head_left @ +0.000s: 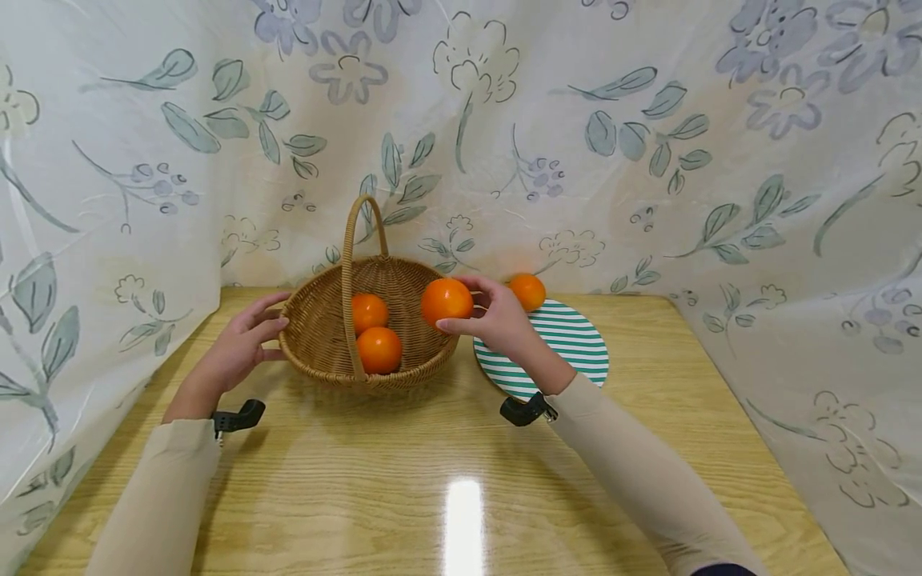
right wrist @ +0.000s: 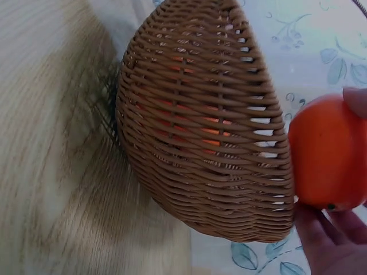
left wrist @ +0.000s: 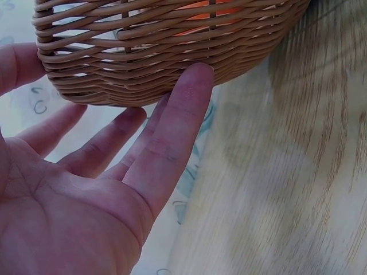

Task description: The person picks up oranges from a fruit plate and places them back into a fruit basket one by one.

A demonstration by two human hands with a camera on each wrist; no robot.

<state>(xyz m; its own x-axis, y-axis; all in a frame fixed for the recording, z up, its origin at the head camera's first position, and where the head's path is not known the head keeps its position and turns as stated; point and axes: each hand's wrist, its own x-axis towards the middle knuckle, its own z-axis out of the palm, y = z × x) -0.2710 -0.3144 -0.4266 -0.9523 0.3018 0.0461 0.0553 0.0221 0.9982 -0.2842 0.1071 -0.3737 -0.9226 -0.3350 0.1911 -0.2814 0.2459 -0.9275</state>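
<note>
In the head view, my right hand [head_left: 497,316] pinches an orange [head_left: 446,303] between thumb and fingers, over the right rim of a wicker basket [head_left: 310,340]. The right wrist view shows this orange [right wrist: 324,152] right beside the basket's rim [right wrist: 281,143]. Two other oranges, a rear one [head_left: 369,312] and a front one [head_left: 379,350], lie inside the basket. My left hand [head_left: 241,344] is at the basket's left side. Seen from the left wrist, its nearly straight fingers [left wrist: 172,137] touch the woven wall [left wrist: 143,63].
A round plate or mat with green and white stripes [head_left: 576,340] lies right of the basket, partly behind my right hand. One more orange [head_left: 528,292] sits at its back edge. The wooden table [head_left: 346,480] meets a floral curtain [head_left: 504,200] behind and at both sides.
</note>
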